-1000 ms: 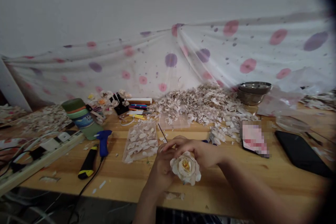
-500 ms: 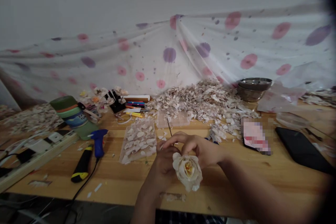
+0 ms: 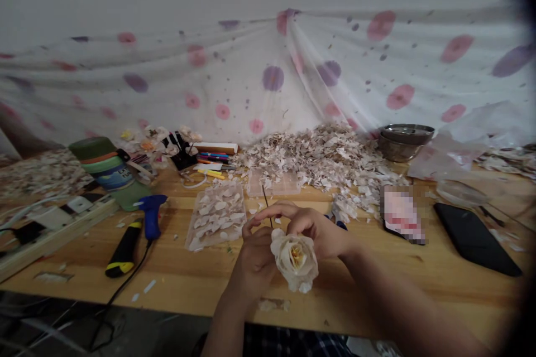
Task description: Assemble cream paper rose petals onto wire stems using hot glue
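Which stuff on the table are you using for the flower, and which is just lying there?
In use:
left hand and right hand, both on the cream flower
thin stick poking up from it
tray of petals

Lying about:
blue glue gun
black phone
metal bowl
pens

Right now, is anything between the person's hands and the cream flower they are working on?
Nothing visible. The left hand and right hand both close directly around the back of the cream flower, held above the wooden table, with a thin dark stem rising behind the fingers.
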`<action>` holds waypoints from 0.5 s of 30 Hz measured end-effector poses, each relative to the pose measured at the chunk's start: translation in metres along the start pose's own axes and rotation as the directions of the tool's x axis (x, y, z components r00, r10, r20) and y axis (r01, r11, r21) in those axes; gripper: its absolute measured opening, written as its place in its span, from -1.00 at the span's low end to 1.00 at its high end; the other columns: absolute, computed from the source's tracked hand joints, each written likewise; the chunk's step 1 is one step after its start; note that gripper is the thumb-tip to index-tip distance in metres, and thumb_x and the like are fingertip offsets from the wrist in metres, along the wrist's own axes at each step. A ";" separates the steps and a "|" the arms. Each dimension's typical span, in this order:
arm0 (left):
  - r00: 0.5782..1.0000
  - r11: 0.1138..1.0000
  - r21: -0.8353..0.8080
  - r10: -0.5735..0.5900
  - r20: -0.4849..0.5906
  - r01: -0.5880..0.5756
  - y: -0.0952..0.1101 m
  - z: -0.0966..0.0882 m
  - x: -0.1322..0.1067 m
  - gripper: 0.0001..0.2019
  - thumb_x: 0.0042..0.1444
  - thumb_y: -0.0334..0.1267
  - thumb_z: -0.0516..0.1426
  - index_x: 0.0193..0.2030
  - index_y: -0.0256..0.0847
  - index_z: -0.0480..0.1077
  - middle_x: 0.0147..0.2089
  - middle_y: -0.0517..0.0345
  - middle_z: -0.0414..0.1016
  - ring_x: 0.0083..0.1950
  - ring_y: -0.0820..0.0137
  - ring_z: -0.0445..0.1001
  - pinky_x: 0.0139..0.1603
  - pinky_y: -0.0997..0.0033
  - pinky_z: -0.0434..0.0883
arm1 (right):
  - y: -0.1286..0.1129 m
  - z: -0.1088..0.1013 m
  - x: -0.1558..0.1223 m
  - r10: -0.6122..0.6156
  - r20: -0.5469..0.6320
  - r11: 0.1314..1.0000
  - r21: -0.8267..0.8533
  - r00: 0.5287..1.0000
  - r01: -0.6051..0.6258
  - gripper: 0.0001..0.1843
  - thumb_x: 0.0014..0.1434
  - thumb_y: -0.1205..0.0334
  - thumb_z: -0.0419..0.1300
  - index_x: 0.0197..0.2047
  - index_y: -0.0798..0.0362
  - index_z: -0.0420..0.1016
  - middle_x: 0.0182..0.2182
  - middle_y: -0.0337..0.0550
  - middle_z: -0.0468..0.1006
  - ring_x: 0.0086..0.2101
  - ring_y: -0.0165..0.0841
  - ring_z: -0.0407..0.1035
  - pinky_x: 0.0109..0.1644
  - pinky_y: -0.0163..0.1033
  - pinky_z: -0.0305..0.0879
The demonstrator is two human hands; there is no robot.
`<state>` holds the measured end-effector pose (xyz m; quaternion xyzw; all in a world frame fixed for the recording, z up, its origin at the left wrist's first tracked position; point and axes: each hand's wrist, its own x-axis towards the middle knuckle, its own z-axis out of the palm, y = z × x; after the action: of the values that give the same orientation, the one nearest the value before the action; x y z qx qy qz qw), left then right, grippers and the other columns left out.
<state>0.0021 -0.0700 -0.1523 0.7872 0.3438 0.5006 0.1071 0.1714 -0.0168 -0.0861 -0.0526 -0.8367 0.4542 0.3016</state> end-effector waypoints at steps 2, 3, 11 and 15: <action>0.999 0.999 -0.012 0.043 -0.014 -0.043 0.003 -0.003 0.002 -0.78 0.09 -0.39 0.09 -0.54 -0.10 0.41 -0.53 0.24 0.46 -0.34 0.34 0.42 -0.07 0.16 0.21 | 0.001 0.000 0.000 0.021 0.019 0.998 0.062 1.000 -0.022 -0.77 0.05 0.21 0.30 -0.56 0.10 0.43 0.12 -0.07 0.38 0.10 -0.24 0.26 0.20 -0.06 0.09; 0.999 0.997 -0.065 0.043 -0.005 -0.044 0.004 -0.004 0.002 -0.78 0.10 -0.37 0.10 -0.56 -0.12 0.39 -0.53 0.22 0.44 -0.34 0.34 0.41 -0.12 0.20 0.23 | 0.001 0.001 0.000 0.024 0.046 0.995 0.097 0.999 -0.028 -0.80 0.04 0.22 0.30 -0.53 0.11 0.45 0.13 -0.05 0.35 0.12 -0.24 0.25 0.21 -0.07 0.10; 0.938 0.828 -0.536 0.035 0.344 0.165 0.008 -0.012 0.003 -0.56 0.13 -0.02 0.11 -0.68 -0.23 0.28 -0.59 0.16 0.36 -0.50 0.43 0.37 -0.42 0.39 0.37 | 0.000 0.004 0.006 -0.056 0.276 0.991 0.134 0.959 0.019 -0.74 -0.05 0.07 0.36 -0.42 0.11 0.57 0.19 0.02 0.32 0.20 -0.13 0.16 0.27 -0.03 0.02; 0.968 0.859 -0.479 -0.071 0.241 0.182 0.005 -0.015 0.003 -0.77 0.09 -0.11 0.16 -0.51 -0.16 0.46 -0.40 0.11 0.48 -0.31 0.32 0.47 -0.26 0.29 0.42 | 0.000 0.003 0.005 -0.082 0.153 0.995 0.062 0.985 0.073 -0.77 0.03 0.15 0.31 -0.55 0.08 0.48 0.13 -0.03 0.40 0.13 -0.22 0.26 0.21 -0.05 0.12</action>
<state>-0.0077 -0.0748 -0.1406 0.7578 0.2408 0.4760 0.3756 0.1662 -0.0173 -0.0847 0.0242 -0.8461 0.4680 0.2542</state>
